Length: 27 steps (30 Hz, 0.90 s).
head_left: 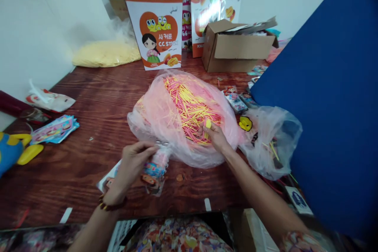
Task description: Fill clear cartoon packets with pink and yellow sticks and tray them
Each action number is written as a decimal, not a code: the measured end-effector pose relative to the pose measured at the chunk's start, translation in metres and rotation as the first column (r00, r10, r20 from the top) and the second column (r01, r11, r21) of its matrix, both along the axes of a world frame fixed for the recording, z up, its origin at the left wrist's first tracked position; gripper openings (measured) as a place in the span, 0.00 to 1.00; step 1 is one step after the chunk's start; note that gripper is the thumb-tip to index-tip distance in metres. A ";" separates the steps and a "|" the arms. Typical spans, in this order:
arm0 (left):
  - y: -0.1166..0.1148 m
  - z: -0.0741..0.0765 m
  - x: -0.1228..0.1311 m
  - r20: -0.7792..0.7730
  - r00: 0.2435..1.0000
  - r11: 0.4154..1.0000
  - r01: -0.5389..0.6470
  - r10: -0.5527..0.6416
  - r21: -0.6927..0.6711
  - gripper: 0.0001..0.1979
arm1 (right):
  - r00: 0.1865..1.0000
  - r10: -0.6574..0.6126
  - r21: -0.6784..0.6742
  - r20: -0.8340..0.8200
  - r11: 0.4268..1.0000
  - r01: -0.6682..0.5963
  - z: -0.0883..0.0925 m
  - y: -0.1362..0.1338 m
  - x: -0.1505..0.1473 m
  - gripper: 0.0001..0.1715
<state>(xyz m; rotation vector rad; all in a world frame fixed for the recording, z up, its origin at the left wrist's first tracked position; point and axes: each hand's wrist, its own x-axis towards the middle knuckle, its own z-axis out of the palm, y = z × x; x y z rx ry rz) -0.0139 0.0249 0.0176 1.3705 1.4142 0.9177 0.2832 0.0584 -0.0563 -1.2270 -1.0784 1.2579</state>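
Note:
A large translucent pink bag (153, 106) lies open on the wooden table, full of thin pink and yellow sticks (191, 104). My right hand (215, 136) is at the bag's front right, its fingers closed around a small bundle of pink and yellow sticks (207, 129). At the bag's front left, my left hand (137, 161) pinches the top edge of a small clear packet printed with a cartoon girl (153, 169). Partly under my left wrist is another printed packet (109, 179).
Tall printed boxes (161, 27) and an open carton (242, 47) stand behind the bag. A clear bag (271, 141) and a blue panel (330, 98) are at right. Printed packets (56, 129), a tissue pack (53, 100) and a blue-yellow toy (12, 151) lie left.

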 end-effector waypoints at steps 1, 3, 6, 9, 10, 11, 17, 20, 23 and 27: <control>0.001 0.000 0.014 0.018 0.998 0.999 0.052 -0.052 -0.009 0.12 | 1.000 0.026 0.013 -0.001 1.000 -0.026 0.010 -0.003 -0.003 0.21; 0.005 -0.003 0.037 0.075 0.986 0.987 0.152 -0.147 -0.059 0.13 | 0.992 0.100 0.064 0.075 0.992 -0.105 0.031 -0.011 -0.009 0.17; 0.012 -0.007 0.056 0.171 0.968 0.973 0.205 -0.186 -0.106 0.12 | 0.944 0.203 0.134 0.260 0.961 -0.243 0.062 -0.023 -0.021 0.11; 0.016 -0.010 0.063 0.194 0.960 0.968 0.225 -0.200 -0.115 0.12 | 0.835 0.214 0.211 0.507 0.909 -0.361 0.078 -0.029 -0.033 0.09; 0.016 -0.010 0.063 0.189 0.960 0.967 0.231 -0.207 -0.111 0.11 | 0.792 0.197 0.239 0.578 0.887 -0.395 0.080 -0.029 -0.036 0.08; 0.017 -0.009 0.063 0.180 0.960 0.966 0.237 -0.216 -0.105 0.11 | 0.753 0.178 0.265 0.633 0.864 -0.427 0.079 -0.028 -0.038 0.08; 0.015 -0.007 0.060 0.125 0.936 0.936 0.341 -0.330 -0.087 0.14 | 0.685 0.190 0.268 0.704 0.822 -0.503 0.074 -0.027 -0.038 0.05; 0.013 -0.010 0.058 0.115 0.924 0.928 0.371 -0.365 -0.028 0.16 | 0.758 0.236 0.199 0.609 0.879 -0.434 0.080 -0.028 -0.034 0.06; 0.012 -0.013 0.057 0.094 0.919 0.923 0.379 -0.383 0.060 0.15 | 0.940 0.135 0.203 0.312 0.957 -0.205 0.089 -0.029 -0.036 0.07; 0.010 -0.012 0.059 0.074 0.914 0.915 0.390 -0.398 0.103 0.16 | 0.984 -0.007 0.269 -0.177 0.962 0.055 0.098 -0.030 -0.054 0.08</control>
